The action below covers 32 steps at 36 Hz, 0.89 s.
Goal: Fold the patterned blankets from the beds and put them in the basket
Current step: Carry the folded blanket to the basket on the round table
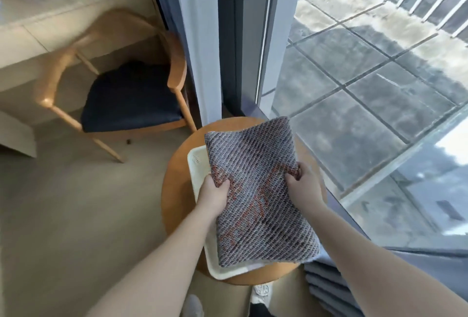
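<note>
A folded blanket [255,190], woven in grey with orange-red patches, is held flat over a cream plastic basket [196,162]. The basket stands on a round wooden side table [174,190]. My left hand [214,191] grips the blanket's left edge, with the thumb on top. At the right edge my right hand [301,182] grips it too, fingers curled round the fabric. The blanket hides most of the basket, so only its left rim and near corner show. Whether the blanket touches the basket I cannot tell.
A wooden armchair [111,81] with a dark seat cushion stands at the left under a light desk [63,25]. A glass balcony door [354,88] runs along the right, a grey curtain [329,291] bunched at its foot. My shoes [262,291] show below the table.
</note>
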### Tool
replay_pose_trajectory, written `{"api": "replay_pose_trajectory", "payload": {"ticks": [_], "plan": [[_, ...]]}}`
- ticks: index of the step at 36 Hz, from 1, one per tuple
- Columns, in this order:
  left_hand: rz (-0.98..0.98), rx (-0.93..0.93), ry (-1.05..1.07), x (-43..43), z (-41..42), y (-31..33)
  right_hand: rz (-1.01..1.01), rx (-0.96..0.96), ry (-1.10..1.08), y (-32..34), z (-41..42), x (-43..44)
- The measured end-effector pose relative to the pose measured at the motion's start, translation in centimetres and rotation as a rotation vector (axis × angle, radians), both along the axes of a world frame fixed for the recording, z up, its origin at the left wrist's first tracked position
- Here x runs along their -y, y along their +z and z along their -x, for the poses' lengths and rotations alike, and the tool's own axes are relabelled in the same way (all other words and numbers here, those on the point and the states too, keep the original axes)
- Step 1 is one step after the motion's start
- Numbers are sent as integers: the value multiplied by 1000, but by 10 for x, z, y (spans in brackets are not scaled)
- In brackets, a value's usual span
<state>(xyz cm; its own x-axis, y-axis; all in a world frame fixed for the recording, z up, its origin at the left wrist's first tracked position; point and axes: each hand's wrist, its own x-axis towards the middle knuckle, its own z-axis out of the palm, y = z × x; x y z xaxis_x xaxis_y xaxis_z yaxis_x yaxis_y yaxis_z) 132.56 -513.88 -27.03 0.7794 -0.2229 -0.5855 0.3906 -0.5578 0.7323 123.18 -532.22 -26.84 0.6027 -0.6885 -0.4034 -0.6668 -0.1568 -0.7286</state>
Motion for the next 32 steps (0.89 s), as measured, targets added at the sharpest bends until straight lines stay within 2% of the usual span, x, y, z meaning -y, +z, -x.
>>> {"api": "replay_pose_trajectory", "payload": {"ticks": [10,18,21,25,28,32], "plan": [[-222,-36,55,-16,-10,-65,18,-63,128,-59,-39,-34],[-268,34,76,-16,-11,-95,50,-179,175,-97,-55,-41],[-336,155,-45,-10,-4,-95,144,-280,306,-109,-51,-45],[-457,387,-419,-1,4,-107,442,-252,703,-120,-40,-56],[-538,398,-641,3,10,-126,547,-277,937,-130,-39,-58],[-622,342,-644,1,16,-153,555,-421,1025,-151,-33,-48]]}}
